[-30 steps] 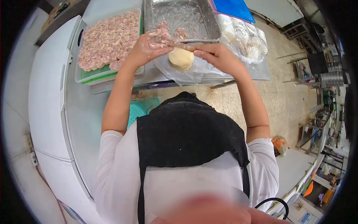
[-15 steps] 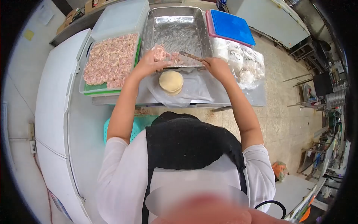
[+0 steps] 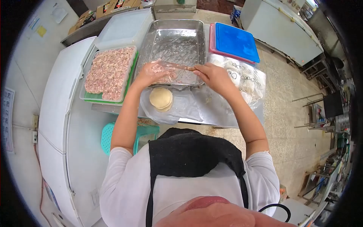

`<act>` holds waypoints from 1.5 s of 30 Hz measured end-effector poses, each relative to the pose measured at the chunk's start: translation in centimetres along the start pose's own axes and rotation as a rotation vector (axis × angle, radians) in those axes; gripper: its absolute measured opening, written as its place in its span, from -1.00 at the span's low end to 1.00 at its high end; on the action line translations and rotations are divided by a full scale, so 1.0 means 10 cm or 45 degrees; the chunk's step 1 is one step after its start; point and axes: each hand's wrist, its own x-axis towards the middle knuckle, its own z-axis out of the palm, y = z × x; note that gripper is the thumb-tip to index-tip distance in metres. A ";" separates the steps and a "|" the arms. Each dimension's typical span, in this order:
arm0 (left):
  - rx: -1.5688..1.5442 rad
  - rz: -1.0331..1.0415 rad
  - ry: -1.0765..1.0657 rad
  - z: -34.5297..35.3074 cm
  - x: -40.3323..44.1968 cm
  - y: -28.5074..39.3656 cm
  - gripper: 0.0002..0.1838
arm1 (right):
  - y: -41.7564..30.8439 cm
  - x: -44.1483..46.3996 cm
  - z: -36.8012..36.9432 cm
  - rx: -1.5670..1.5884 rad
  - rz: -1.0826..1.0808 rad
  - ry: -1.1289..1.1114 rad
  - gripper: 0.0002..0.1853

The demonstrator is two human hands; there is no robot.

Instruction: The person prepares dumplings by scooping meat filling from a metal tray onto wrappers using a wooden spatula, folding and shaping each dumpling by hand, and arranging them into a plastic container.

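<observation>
My left hand (image 3: 146, 75) cups a round wrapper with pink meat filling (image 3: 154, 69), over the near left corner of the metal tray (image 3: 174, 23). A spreading knife (image 3: 177, 66) is gripped in my right hand (image 3: 214, 77); its flat blade reaches left across the filling in my left hand. More pink ground meat (image 3: 169, 77) lies in the tray's near end. Just below the tray, a stack of pale round dumpling wrappers (image 3: 161, 98) rests on a plastic sheet (image 3: 185, 108). My left fingers are partly hidden by the filling.
On the left stands a clear container (image 3: 130, 77) packed with meat dumplings (image 3: 109, 70); a translucent lid (image 3: 124, 28) lies behind it. To the right are a blue lid (image 3: 236, 41) and bagged white packs (image 3: 245, 79). A turquoise stool (image 3: 109, 138) stands below the table.
The knife blade has moved left from beside the left hand onto the meat filling there. My right hand has shifted left relative to the tray. The camera view has tilted slightly upward.
</observation>
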 end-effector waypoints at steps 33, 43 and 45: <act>1.190 -0.557 0.636 -2.82 -2.05 -1.37 -0.36 | -0.92 0.26 1.20 0.658 0.630 0.026 -0.66; 1.402 -0.356 0.487 -2.95 -1.97 -1.62 -0.45 | -1.27 0.25 1.38 0.642 0.735 0.121 -0.66; 1.348 -0.385 0.347 -3.06 -1.99 -1.57 -0.49 | -1.33 0.27 1.42 0.639 0.741 0.130 -0.66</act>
